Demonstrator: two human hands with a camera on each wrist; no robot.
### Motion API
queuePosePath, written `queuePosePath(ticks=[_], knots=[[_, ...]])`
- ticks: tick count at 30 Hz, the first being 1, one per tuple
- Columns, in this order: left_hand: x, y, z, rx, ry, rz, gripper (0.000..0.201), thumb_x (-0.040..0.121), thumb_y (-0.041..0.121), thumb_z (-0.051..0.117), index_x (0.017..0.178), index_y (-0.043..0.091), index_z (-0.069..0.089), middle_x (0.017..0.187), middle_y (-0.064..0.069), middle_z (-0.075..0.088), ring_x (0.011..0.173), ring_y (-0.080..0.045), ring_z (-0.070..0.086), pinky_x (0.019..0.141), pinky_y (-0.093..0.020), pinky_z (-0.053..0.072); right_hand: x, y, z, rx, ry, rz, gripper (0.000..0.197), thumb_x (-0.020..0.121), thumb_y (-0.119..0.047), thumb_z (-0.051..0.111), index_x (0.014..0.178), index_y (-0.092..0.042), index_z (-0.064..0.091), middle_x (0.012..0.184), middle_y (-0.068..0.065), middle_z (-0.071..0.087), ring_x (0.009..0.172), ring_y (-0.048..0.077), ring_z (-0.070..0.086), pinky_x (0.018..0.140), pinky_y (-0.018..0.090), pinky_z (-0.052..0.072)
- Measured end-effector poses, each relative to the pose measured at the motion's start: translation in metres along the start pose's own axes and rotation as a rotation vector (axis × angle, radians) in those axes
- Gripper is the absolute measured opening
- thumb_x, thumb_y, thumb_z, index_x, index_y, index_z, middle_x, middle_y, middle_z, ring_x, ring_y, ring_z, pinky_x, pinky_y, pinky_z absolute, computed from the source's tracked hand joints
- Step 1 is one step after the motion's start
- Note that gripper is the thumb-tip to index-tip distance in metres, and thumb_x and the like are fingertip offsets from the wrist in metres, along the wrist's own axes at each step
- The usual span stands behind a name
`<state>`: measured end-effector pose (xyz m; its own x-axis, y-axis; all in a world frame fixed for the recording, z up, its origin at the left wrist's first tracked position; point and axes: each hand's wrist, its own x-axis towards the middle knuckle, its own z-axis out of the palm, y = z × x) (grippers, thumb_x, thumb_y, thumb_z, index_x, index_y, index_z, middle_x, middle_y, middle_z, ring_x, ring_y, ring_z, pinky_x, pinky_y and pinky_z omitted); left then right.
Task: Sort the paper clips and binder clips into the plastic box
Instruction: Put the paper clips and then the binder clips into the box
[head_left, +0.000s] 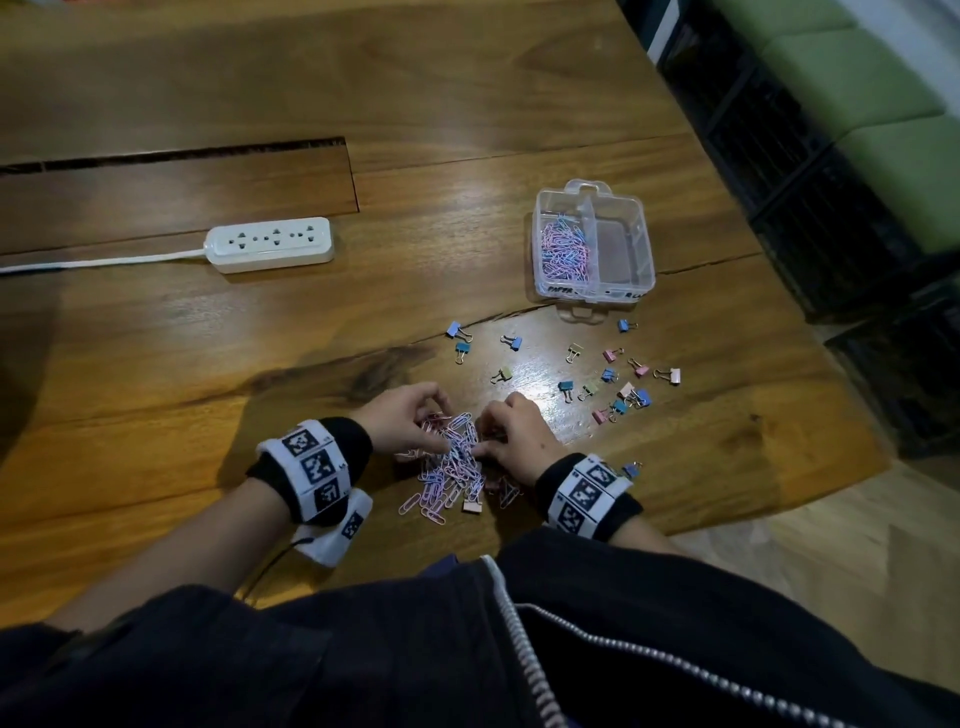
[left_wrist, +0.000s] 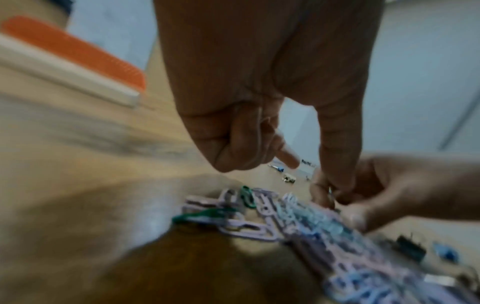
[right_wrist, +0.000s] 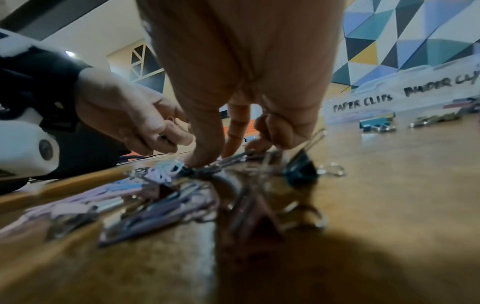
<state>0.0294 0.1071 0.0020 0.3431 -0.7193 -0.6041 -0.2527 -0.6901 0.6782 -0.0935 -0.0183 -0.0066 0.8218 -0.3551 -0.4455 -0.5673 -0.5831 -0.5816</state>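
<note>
Plastic box (head_left: 595, 244): I saw it near the desk's right edge; its left compartment held pink and blue paper clips, its right compartment looked bare.
Paper clips (head_left: 453, 462): piled near the front edge.
Binder clips (head_left: 613, 379): scattered between pile and box.
Left hand (head_left: 402, 415): fingers curled, pinching clips from the pile.
Right hand (head_left: 519, 434): likewise pinching clips.

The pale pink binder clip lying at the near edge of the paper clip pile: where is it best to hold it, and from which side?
Grip the pale pink binder clip by its folded body, probably pinching its two flat sides from above. It lies at the near edge of the pile of pink and blue paper clips, so coming from the person's side avoids dragging them along.
</note>
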Motion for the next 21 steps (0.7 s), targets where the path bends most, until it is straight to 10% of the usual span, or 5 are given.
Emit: queuePosePath(ticks=[4, 11, 17, 21], knots=[[-0.002, 0.002, 0.009, 0.481, 0.043, 0.029, 0.056, 0.074, 0.035, 0.071, 0.125, 0.03, 0.047, 0.119, 0.003, 0.052, 0.11, -0.017, 0.05, 0.09, -0.033, 0.045, 0.002, 0.002, -0.003, -0.077, -0.023, -0.041, 0.012, 0.086, -0.017, 0.056, 0.091, -0.006, 0.058, 0.097, 0.0, 0.038, 0.089, 0.012, 0.037, 0.088, 0.027, 0.037], [-0.002, 0.01, 0.021, 0.683, 0.102, 0.129, 0.039, 0.086, 0.042, 0.056, 0.119, 0.023, 0.051, 0.116, -0.001, 0.05, 0.1, -0.014, 0.05, 0.076, -0.022, 0.041, -0.001, 0.012, -0.011, 0.15, 0.017, 0.044, 0.016, 0.09, -0.015, 0.051, 0.075, -0.015, 0.045, 0.088, 0.0, 0.051, 0.077, 0.012, 0.047, 0.059, 0.014, 0.034], [0.002, 0.007, 0.019, 0.512, 0.042, 0.094, 0.025, 0.09, 0.041, 0.049, 0.092, 0.017, 0.05, 0.097, 0.001, 0.042, 0.087, -0.013, 0.043, 0.074, -0.023, 0.04, -0.006, 0.018, -0.028, 0.765, -0.045, 0.132, 0.013, 0.09, -0.005, 0.046, 0.091, -0.015, 0.053, 0.086, -0.001, 0.055, 0.079, 0.013, 0.053, 0.078, 0.029, 0.046], [0.003, 0.003, 0.012, 0.02, -0.055, 0.056, 0.022, 0.093, 0.024, 0.048, 0.072, 0.019, 0.044, 0.083, 0.001, 0.048, 0.071, -0.01, 0.045, 0.063, -0.017, 0.038, -0.005, 0.016, -0.034, 1.141, -0.155, 0.205, 0.023, 0.092, 0.002, 0.036, 0.092, -0.008, 0.056, 0.084, 0.004, 0.053, 0.066, 0.011, 0.049, 0.056, 0.017, 0.042]])
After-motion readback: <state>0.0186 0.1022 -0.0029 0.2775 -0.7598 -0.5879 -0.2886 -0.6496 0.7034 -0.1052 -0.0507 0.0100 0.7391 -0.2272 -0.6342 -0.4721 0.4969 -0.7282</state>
